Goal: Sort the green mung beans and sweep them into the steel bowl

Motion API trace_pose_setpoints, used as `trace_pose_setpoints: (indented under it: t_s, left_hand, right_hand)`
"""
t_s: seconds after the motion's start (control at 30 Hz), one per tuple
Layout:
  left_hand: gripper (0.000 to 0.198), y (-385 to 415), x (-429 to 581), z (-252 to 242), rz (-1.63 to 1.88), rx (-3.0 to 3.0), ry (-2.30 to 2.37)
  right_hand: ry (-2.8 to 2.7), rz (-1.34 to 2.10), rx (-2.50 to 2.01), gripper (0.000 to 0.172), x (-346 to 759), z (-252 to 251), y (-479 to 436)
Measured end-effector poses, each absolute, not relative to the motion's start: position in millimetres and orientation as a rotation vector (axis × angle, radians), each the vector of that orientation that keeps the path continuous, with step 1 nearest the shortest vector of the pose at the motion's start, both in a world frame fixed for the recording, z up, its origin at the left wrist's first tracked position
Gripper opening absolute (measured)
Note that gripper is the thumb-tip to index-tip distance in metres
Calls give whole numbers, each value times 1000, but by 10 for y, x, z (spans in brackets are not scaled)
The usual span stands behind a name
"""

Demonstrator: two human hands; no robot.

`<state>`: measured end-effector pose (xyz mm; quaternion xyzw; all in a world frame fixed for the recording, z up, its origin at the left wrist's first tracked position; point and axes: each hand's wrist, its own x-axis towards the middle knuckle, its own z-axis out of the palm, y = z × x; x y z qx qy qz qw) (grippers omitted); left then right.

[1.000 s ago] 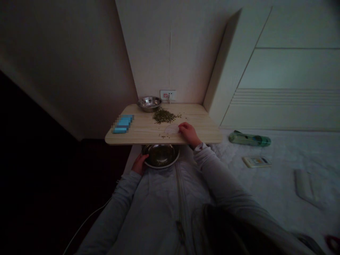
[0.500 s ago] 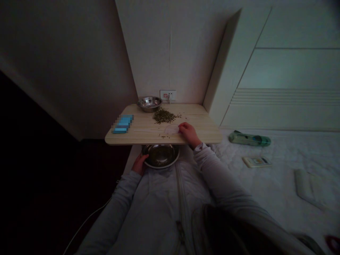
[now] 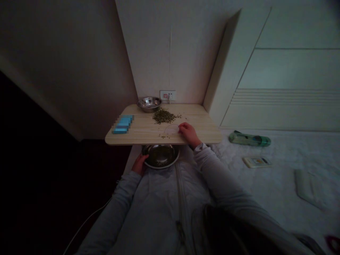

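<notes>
My left hand point(image 3: 139, 164) grips the rim of a steel bowl point(image 3: 160, 156) held just below the near edge of the small wooden table point(image 3: 202, 124); some green beans lie in the bowl. My right hand point(image 3: 188, 134) rests on the tabletop with fingers curled, touching a thin clear round piece point(image 3: 171, 129). A pile of green beans point(image 3: 163, 115) lies just beyond it, with a few loose beans near the table's edge.
A second steel bowl point(image 3: 149, 103) stands at the table's back by a wall socket point(image 3: 168, 95). A blurred blue object point(image 3: 122, 124) lies at the left. On the bed to the right lie a green bottle point(image 3: 249, 138), a remote-like item point(image 3: 256, 162) and a folded cloth point(image 3: 308, 188).
</notes>
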<state>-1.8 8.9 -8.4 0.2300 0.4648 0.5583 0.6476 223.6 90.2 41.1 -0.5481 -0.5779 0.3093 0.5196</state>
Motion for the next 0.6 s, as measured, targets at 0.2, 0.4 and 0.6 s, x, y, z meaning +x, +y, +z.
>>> trace_pose_setpoints:
  t_s: [0.2, 0.4, 0.6]
  left_hand:
    - [19, 111, -37, -142, 1251, 545, 1079]
    - [20, 92, -26, -90, 1280, 572, 1102]
    - [25, 103, -45, -133, 1270, 617, 1075]
  right_hand:
    - [-1409, 727, -1325, 15, 2238, 433, 883]
    - [-1415, 734, -1343, 15, 2245, 427, 900]
    - [-1428, 755, -1345, 14, 2235, 454, 872]
